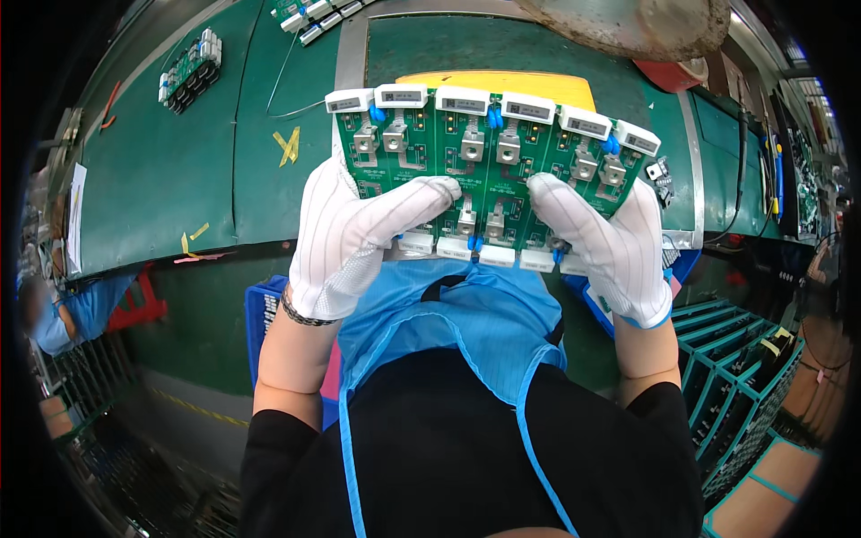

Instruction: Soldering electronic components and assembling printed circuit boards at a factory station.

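Observation:
A green circuit board panel [511,184] is held up in front of me, above the near edge of the bench. White rectangular parts line its far and near edges, with blue disc parts and square metal terminals between them. My left hand [345,229], in a white striped glove, grips the panel's left end, thumb lying across the face. On the other end, my right hand [610,242] in a matching glove clamps the board with its thumb on top. The fingers of both hands are mostly hidden beneath the panel.
A yellow board [525,82] lies behind the panel on the green bench [269,193]. Another assembled circuit board [191,72] sits at the far left. Blue bins [260,323] stand below the bench edge, and teal racks [735,368] at right. A rusty round piece [637,22] overhangs the back.

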The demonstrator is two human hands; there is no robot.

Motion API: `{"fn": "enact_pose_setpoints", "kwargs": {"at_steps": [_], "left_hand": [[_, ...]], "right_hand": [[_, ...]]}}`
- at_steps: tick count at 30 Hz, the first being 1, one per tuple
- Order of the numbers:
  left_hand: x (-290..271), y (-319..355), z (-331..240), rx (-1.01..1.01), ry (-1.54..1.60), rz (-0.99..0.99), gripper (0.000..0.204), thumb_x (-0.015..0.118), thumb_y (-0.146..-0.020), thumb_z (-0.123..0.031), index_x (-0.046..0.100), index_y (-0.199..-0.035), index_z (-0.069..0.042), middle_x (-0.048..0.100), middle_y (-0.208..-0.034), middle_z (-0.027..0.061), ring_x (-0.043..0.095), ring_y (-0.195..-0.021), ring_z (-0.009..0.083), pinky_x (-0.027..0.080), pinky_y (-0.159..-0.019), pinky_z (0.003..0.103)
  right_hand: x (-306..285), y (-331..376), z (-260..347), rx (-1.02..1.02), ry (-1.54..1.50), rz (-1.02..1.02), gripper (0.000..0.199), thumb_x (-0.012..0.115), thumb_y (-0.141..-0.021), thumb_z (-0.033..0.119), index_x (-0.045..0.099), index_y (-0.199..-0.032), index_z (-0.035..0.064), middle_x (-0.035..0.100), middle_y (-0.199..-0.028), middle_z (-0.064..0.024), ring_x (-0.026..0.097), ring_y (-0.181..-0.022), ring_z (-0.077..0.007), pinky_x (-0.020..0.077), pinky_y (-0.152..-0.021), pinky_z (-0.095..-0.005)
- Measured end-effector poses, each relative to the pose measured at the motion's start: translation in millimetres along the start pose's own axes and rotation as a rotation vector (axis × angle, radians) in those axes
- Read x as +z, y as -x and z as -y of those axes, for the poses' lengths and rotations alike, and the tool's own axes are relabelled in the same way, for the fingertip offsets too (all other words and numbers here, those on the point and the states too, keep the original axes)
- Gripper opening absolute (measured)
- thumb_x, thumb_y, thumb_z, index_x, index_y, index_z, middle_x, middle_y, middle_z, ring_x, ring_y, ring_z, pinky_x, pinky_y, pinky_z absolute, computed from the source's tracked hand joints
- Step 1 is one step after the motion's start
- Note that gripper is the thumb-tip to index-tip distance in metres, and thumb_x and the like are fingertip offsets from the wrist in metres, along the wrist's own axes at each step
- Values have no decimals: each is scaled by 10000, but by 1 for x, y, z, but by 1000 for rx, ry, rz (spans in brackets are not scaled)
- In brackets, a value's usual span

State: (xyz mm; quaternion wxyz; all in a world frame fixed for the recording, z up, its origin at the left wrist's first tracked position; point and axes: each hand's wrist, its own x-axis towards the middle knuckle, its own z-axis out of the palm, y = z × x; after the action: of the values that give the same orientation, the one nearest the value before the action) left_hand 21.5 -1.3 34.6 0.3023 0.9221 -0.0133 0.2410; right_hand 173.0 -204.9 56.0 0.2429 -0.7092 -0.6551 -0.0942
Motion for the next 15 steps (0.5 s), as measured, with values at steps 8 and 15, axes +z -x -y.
{"fn": "enact_pose_setpoints", "kwargs": {"at_steps": [8,15], "left_hand": [[-5,6,14,60,183,-39,215,633,-767,-70,718,-963,-88,712,-913,89,683,-809,276,542,-730,336],[-8,14,6,-368,656,-21,190,626,-797,-77,704,-970,-78,712,-933,99,691,-832,278,548,-733,333]], "right_hand": [[-5,-12,16,18,-94,-55,449,739,-716,61,665,-1158,98,699,-994,-86,689,-825,-268,546,-688,-338],[8,-10,22,81,-151,-53,433,741,-701,49,670,-1128,76,704,-990,-76,682,-810,-256,532,-707,-334]]}}
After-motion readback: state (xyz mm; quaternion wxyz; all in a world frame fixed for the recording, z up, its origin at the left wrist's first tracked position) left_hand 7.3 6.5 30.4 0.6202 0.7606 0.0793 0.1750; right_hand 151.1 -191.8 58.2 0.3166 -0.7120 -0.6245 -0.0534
